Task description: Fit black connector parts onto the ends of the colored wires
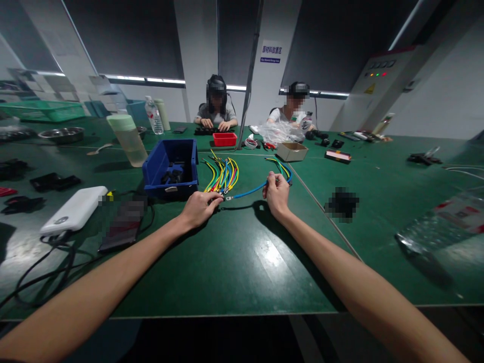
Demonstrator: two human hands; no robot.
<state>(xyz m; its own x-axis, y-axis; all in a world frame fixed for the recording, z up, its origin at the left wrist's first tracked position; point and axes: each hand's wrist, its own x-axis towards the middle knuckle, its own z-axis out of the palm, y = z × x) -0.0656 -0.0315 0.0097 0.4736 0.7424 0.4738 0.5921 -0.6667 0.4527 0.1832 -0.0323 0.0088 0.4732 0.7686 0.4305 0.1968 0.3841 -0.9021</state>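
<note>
A blue wire (249, 192) stretches between my two hands, just above the green table (227, 272). The fingertips of my left hand (201, 207) pinch the end with a metal lug (229, 198). My right hand (277, 193) is closed around the wire toward its other end, which its fingers hide. Beyond my left hand lies a bundle of yellow, green, blue and red wires (227, 174), with metal ends toward me. A smaller group of wires (282, 165), blue, green and yellow, shows just behind my right hand.
Left of the bundle stands a blue bin (170, 189) holding black parts. A bottle with a green lid (128, 141), a white power bank (75, 209) and cables are farther left. A cardboard box (292, 152) and red tray (224, 139) lie ahead; two people sit opposite. A clear plastic bottle (438, 224) lies right.
</note>
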